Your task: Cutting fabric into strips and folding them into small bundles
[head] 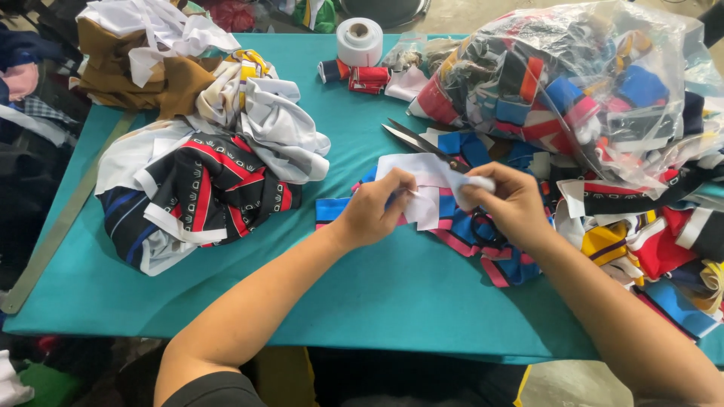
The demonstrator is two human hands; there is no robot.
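Observation:
My left hand (375, 207) and my right hand (509, 202) both pinch a small white fabric strip (424, 172) over the middle of the teal table (377, 294). The strip stretches between the two hands, its right end bunched in my right fingers. Under the hands lies a band of blue, pink and black fabric pieces (483, 241). Black-handled scissors (422, 143) rest open just beyond the strip, blades pointing left.
A heap of black, red and white cloth (204, 188) sits at left, with brown and white cloth (143, 53) behind it. A clear plastic bag of coloured scraps (581, 83) fills the right. A white tape roll (360, 39) stands at the back. A metal ruler (60, 226) lies along the left edge.

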